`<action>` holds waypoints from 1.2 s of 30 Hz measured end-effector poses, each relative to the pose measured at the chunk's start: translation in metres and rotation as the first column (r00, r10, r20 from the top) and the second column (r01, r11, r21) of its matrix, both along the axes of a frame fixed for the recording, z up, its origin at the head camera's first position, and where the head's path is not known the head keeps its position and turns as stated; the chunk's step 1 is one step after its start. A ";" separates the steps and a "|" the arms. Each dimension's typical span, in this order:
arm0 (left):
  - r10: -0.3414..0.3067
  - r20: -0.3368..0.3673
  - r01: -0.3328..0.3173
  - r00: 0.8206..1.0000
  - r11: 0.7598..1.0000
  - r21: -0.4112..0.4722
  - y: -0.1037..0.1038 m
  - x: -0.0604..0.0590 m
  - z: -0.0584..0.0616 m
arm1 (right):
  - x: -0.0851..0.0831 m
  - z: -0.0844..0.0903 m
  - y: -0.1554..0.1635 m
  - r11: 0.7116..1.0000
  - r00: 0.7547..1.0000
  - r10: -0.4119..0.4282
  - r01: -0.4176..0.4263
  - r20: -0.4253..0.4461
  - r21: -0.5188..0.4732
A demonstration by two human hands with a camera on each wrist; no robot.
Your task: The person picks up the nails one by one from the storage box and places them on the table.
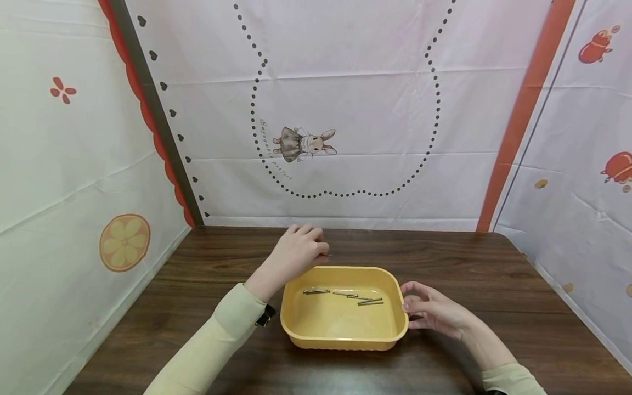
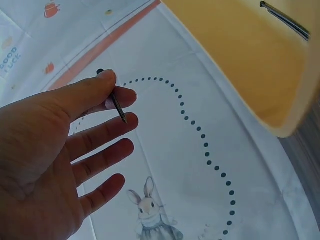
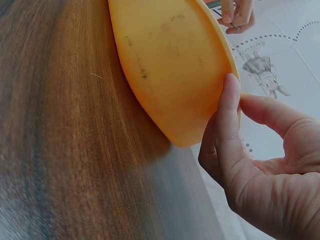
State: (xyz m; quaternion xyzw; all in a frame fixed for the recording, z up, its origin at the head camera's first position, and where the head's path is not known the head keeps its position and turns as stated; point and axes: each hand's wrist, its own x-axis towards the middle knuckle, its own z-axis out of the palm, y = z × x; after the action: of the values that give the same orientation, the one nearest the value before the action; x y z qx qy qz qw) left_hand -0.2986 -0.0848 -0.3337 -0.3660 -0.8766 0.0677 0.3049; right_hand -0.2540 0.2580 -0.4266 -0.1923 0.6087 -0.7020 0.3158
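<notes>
A yellow plastic basin [image 1: 340,329] stands on the dark wooden table, with several nails [image 1: 357,297] lying loose on its floor. Above the basin's far left corner, my left hand [image 1: 303,247] pinches one nail [image 2: 118,106] between thumb and index finger; in the left wrist view the other fingers are spread. That nail is mostly hidden in the head view. At the basin's right side, my right hand [image 1: 434,311] grips the rim between thumb and fingers, as the right wrist view [image 3: 265,150] also shows.
The wooden table [image 1: 454,263] runs back to a hanging white cloth [image 1: 365,120] printed with a rabbit and dotted lines. More printed cloth hangs along the left [image 1: 69,181] and right sides [image 1: 582,181].
</notes>
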 end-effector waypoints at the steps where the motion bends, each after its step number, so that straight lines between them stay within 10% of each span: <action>1: 0.001 0.000 -0.001 1.000 1.000 0.002 -0.002 0.000 0.000 | 0.000 0.001 0.000 1.000 1.000 -0.001 0.001 0.002 0.000; 36: 0.200 0.175 -0.221 0.964 0.969 0.108 -0.077 0.020 -0.043 | 0.005 0.003 0.000 1.000 1.000 0.006 -0.006 -0.009 -0.001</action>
State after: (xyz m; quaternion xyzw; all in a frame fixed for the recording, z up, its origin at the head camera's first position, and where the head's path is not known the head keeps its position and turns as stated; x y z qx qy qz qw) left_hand -0.2789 -0.1618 -0.3765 -0.2550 -0.9351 0.0139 0.2457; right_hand -0.2486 0.2579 -0.4240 -0.1976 0.6092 -0.7004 0.3151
